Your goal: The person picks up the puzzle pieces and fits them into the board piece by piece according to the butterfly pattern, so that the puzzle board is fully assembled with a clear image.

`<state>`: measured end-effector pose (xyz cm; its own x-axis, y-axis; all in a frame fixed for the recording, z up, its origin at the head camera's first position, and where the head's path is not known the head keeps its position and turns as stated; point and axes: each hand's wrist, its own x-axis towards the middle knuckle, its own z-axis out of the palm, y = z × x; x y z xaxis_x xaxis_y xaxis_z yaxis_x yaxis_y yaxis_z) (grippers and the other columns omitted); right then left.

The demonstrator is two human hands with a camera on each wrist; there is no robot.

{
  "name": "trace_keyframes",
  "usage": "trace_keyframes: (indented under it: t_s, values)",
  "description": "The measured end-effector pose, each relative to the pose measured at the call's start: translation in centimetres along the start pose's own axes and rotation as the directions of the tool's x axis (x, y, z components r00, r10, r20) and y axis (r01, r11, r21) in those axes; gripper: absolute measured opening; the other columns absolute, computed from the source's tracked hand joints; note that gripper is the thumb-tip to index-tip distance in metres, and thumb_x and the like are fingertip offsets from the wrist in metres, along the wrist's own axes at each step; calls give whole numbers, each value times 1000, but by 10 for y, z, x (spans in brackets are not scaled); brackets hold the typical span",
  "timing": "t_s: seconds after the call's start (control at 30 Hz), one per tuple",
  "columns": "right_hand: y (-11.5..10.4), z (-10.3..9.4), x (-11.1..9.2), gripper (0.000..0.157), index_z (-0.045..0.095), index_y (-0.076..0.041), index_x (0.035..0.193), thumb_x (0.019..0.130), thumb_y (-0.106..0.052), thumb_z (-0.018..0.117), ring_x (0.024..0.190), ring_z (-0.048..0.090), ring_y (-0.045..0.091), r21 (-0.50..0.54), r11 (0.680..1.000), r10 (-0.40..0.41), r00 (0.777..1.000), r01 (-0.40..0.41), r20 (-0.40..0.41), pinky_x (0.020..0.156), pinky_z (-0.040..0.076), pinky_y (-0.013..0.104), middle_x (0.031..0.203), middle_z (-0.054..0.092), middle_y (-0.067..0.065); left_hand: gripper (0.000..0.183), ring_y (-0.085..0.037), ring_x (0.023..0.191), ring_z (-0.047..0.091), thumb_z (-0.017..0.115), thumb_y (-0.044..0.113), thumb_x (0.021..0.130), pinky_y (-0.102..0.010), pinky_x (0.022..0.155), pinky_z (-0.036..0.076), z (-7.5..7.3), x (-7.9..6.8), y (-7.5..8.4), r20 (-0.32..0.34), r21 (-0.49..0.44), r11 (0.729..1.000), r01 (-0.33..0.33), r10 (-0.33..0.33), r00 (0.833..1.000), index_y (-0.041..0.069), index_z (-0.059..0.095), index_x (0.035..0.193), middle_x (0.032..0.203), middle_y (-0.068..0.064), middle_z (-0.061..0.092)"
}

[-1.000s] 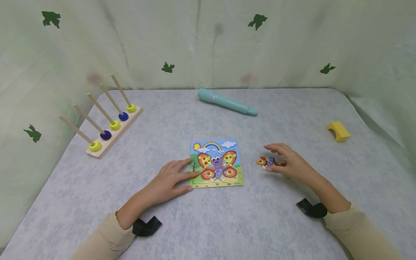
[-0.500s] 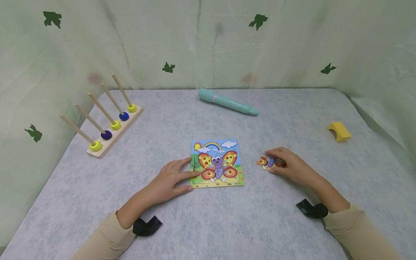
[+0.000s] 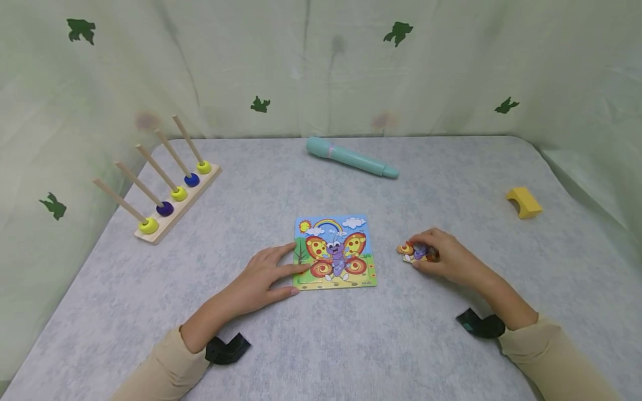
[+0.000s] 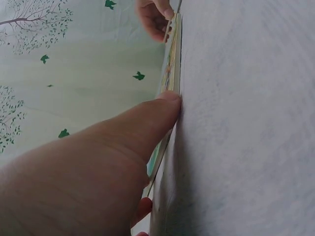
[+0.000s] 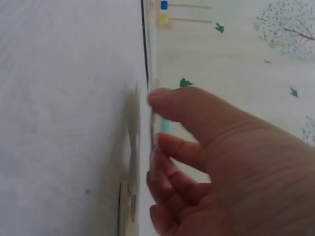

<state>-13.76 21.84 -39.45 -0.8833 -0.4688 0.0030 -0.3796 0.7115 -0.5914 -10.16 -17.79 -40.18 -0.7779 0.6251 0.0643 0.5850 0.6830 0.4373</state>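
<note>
A square picture puzzle of a butterfly [image 3: 370, 273] lies flat at the middle of the table. My left hand [image 3: 261, 278] rests along its left edge, fingers spread and the thumb at the lower left corner. To the right, my right hand [image 3: 448, 255] pinches a thin puzzle piece [image 3: 419, 254] between thumb and fingers, with purple and red print showing. In the right wrist view this piece is seen edge-on and raised, with other flat pieces [image 5: 129, 201] below on the table. An orange swirl piece part [image 3: 403, 249] shows beside the fingertips.
A wooden peg rack [image 3: 175, 214] with yellow and blue beads stands at the left. A teal toy microphone [image 3: 351, 158] lies toward the back edge. At the right is a yellow arch block [image 3: 524, 203]. A pale curtain with green leaf shapes hangs behind the table.
My right thumb and fingers have closed together around the puzzle piece, which now tilts up slightly. The left hand has stayed in place on the butterfly puzzle.
</note>
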Motion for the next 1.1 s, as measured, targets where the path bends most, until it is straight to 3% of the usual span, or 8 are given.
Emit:
trace_keyframes:
  t_s: [0.27,0.43,0.6,0.83,1.1]
  values:
    - [-18,-5,-1,43,55,-7,119,80,-18,69,95,51,18,76,990,-112,991,118,-72,77,45,41,113,55,6,45,-29,129,21,55,41,87,-51,101,14,-1,1,2,16,14,1000,-13,13,1000,30,48,130,144,-7,25]
    - [-45,-5,2,44,57,-8,119,77,-12,71,92,50,13,84,969,-219,967,231,-127,71,46,37,112,56,2,45,-29,128,21,55,40,87,-50,101,14,0,1,2,14,26,1000,-11,11,1000,30,48,131,144,-7,25]
    - [-75,4,11,46,57,-10,121,78,-14,71,97,49,13,97,947,-291,946,306,-141,75,45,38,114,55,-1,46,-28,129,20,54,41,88,-50,101,13,0,1,2,22,27,1000,-7,7,1000,30,46,132,145,-6,23]
    - [-99,32,30,45,57,-8,119,77,-16,71,96,50,16,86,928,-355,931,362,-82,79,43,36,111,56,2,46,-27,129,20,54,41,88,-50,101,13,1,1,2,21,34,999,-10,9,1000,30,46,132,145,-5,23]
    - [-100,61,48,40,60,-8,115,77,-19,70,70,43,10,22,945,-326,945,325,32,57,38,23,93,53,-2,45,-27,129,21,55,35,88,-50,101,16,3,2,5,15,48,999,-10,9,1000,25,47,131,143,-3,28]
